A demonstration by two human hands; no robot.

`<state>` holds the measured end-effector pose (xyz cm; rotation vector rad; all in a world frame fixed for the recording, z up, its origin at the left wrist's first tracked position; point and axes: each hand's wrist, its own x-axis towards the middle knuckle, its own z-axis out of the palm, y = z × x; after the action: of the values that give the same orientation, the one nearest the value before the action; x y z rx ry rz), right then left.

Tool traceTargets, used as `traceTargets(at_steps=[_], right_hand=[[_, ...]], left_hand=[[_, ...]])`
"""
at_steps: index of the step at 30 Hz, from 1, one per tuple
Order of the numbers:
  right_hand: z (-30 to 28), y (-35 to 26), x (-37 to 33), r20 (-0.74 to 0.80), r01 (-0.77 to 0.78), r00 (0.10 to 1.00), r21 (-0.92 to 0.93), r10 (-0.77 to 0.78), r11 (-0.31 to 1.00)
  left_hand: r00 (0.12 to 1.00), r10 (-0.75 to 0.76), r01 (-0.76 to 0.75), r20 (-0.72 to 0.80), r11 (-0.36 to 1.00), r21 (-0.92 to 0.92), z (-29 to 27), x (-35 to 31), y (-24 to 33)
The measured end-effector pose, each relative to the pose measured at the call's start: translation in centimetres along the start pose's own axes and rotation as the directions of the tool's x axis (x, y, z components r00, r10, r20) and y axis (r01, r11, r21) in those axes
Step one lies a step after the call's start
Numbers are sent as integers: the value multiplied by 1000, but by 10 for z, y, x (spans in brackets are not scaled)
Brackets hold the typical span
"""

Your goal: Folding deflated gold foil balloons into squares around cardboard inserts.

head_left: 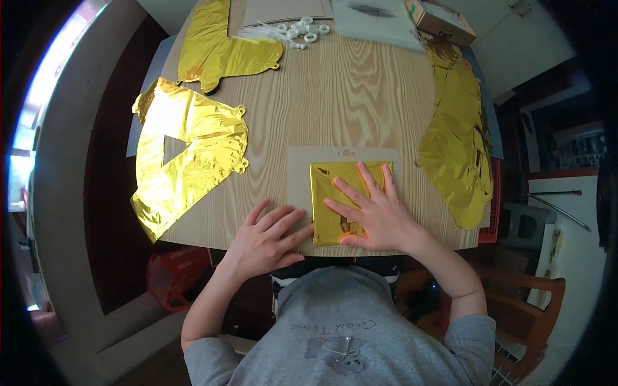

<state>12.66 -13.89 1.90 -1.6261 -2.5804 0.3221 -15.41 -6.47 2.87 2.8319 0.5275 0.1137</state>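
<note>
A gold foil balloon folded into a flat rectangle (326, 217) lies on a pale grey card (300, 168) at the table's near edge. The card has a small hanging slot at its top. My right hand (376, 215) is laid flat over the right part of the folded foil, fingers spread. Beside its left edge rests my left hand (267, 241), palm down with fingers apart, over the card's lower left corner. Its fingertips reach close to the foil; whether they touch it I cannot tell.
Flat, unfolded gold foil balloons lie at the left (199, 122), the far left (225, 58) and along the right edge (454, 138). At the back are white ribbon rings (302, 29), white sticks (261, 32), a clear plastic bag (380, 26) and a cardboard box (444, 22). A red basket (177, 276) stands below left.
</note>
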Motion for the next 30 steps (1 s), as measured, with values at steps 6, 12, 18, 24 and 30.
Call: traceTargets(at_steps=[6, 12, 18, 24, 30], right_hand=[[-2, -2, 0, 24, 8, 1000, -9, -8, 1000], [-5, -2, 2, 35, 18, 999, 8, -19, 1000], [-3, -3, 3, 44, 19, 999, 13, -20, 1000], [-4, -4, 9, 45, 128, 991, 12, -128, 992], [-6, -3, 10, -17, 222, 975, 10, -222, 975]], left_hand=[[1000, -17, 17, 13, 1000, 5, -3, 4, 1], [1000, -11, 12, 24, 1000, -4, -5, 12, -5], [1000, 20, -20, 5, 1000, -16, -8, 16, -12], [1000, 3, -3, 14, 1000, 16, -7, 16, -12], [999, -23, 21, 45, 999, 47, -10, 19, -15]])
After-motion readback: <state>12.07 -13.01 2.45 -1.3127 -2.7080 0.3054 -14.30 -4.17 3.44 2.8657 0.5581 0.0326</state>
